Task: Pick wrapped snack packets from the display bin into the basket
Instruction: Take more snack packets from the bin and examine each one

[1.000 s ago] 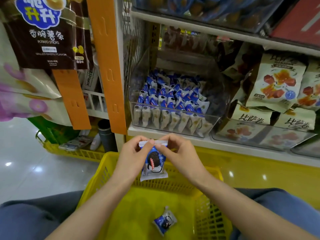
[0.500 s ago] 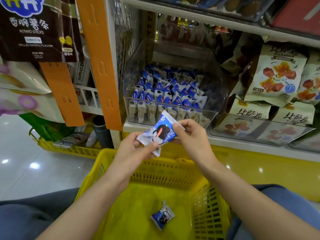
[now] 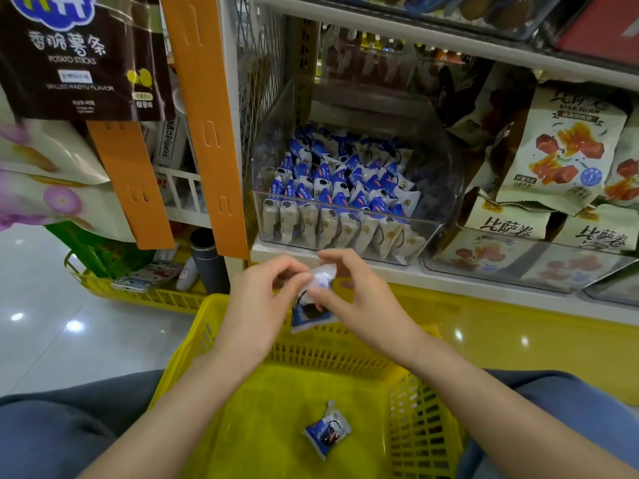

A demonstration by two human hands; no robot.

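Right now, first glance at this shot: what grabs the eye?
Dead centre, the left hand and right hand pinch one blue-and-white snack packet between them, just above the far rim of the bright yellow basket. A second packet lies alone on the basket floor. Behind the hands, a clear bin on the shelf is packed with rows of similar packets.

Here we are in a shop's snack aisle: white shelves (image 3: pixel 449 279) loaded with bagged snacks (image 3: pixel 567 150), a clear display bin (image 3: pixel 441 174) crammed with blue-and-white wrapped packets (image 3: pixel 345 178), potato-stick bags (image 3: pixel 76 60) hanging beside an orange strip (image 3: pixel 207 126), a yellow shopping basket (image 3: pixel 345 349) below, and glossy floor tiles (image 3: pixel 69 354) reflecting lights.
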